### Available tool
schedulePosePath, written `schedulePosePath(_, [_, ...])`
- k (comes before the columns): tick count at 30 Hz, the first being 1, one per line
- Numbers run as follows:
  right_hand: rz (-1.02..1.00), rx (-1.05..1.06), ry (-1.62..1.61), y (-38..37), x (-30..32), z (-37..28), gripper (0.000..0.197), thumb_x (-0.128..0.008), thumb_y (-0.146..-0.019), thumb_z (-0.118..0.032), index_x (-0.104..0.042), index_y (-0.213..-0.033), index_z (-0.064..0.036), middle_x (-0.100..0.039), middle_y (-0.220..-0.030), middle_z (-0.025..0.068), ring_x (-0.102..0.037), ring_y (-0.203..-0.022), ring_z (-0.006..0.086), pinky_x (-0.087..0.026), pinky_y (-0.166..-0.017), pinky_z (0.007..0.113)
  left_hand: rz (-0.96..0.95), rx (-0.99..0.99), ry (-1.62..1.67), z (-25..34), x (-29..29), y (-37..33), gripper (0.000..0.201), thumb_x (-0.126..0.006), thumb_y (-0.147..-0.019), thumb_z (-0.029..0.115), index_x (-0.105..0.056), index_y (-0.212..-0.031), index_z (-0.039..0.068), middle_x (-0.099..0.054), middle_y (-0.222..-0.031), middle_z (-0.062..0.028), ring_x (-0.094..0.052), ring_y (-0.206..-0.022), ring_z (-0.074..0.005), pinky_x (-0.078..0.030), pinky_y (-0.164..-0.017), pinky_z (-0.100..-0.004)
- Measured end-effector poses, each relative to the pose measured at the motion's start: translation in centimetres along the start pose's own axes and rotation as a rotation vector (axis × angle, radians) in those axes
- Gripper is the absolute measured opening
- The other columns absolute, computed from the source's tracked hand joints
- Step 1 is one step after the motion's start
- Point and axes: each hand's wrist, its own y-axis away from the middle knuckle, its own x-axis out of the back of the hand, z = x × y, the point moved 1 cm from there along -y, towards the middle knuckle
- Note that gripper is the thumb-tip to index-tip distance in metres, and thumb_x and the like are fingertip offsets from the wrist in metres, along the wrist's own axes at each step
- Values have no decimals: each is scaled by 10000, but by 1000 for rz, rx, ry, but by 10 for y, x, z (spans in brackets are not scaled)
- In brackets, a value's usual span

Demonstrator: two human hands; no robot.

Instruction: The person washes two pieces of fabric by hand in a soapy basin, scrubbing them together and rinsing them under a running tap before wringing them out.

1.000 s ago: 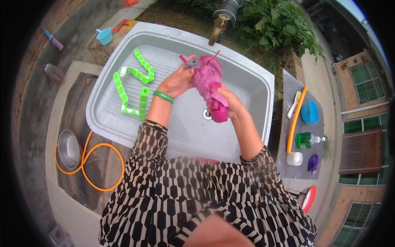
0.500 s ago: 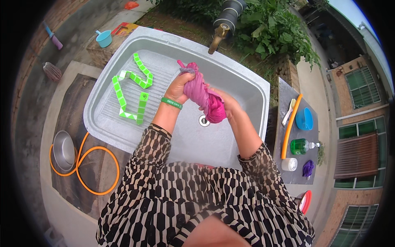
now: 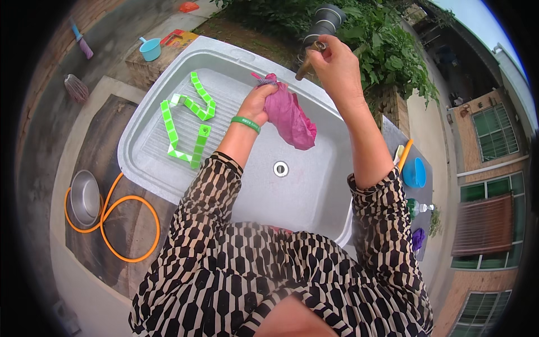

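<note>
My left hand (image 3: pixel 255 105), with a green band on its wrist, grips one end of a crumpled pink cloth (image 3: pixel 292 121). The cloth hangs loosely over the grey sink (image 3: pixel 252 194), above and behind the drain (image 3: pixel 281 169). At the far rim, my right hand (image 3: pixel 338 68) has thumb and fingers pinched at the top of the brass tap (image 3: pixel 304 69), which they partly hide. No water can be seen running from the spout. On the ribbed left side of the sink lies a green and white folding snake puzzle (image 3: pixel 170 126).
A grey side table at the right bears a blue bowl (image 3: pixel 414 172), a green-liquid pump bottle (image 3: pixel 414 208) and a purple cloth (image 3: pixel 418 238), partly behind my right arm. At left are a metal basin (image 3: pixel 85 197), an orange hose (image 3: pixel 132 197) and a blue dipper (image 3: pixel 150 49).
My right hand has let go of the cloth and moved up to the tap. The twisted cloth has loosened and hangs from my left hand alone.
</note>
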Motion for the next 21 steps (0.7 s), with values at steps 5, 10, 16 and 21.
schedulePosePath(5, [-32,172,-163,-3,-7,26,252,-543,-776,-76,-561,-1027,-57,-586,-878,137,-588,-790,258,-464,-713,317,54,-20,31,0,-3,-4,223,-463,-789,6,-496,-1008,-21,-580,-902,-138,-592,-835,-253,-498,-765,-386])
schedulePosePath(10, [8,-39,-464,19,-2,37,328,-558,-787,-109,-536,-1113,-90,-589,-960,51,-564,-855,161,-441,-731,251,-14,-28,65,3,-3,-9,189,-467,-793,-9,-503,-979,-10,-572,-914,-146,-593,-828,-260,-506,-746,-402])
schedulePosePath(16, [-496,-711,-1347,113,-88,80,567,-580,-803,-314,-374,-1269,-65,-469,-1207,86,-464,-1100,194,-385,-912,306,150,55,153,-13,-4,-17,150,-471,-819,37,-516,-949,-21,-570,-898,-145,-589,-802,-255,-508,-725,-400])
schedulePosePath(21, [-779,-561,-1228,129,-109,57,633,-653,-731,-318,-392,-1228,-24,-504,-1168,110,-521,-1029,208,-427,-869,326,522,-68,-97,-29,38,-29,156,-499,-817,83,-540,-934,-11,-576,-831,-123,-578,-697,-230,-499,-618,-363])
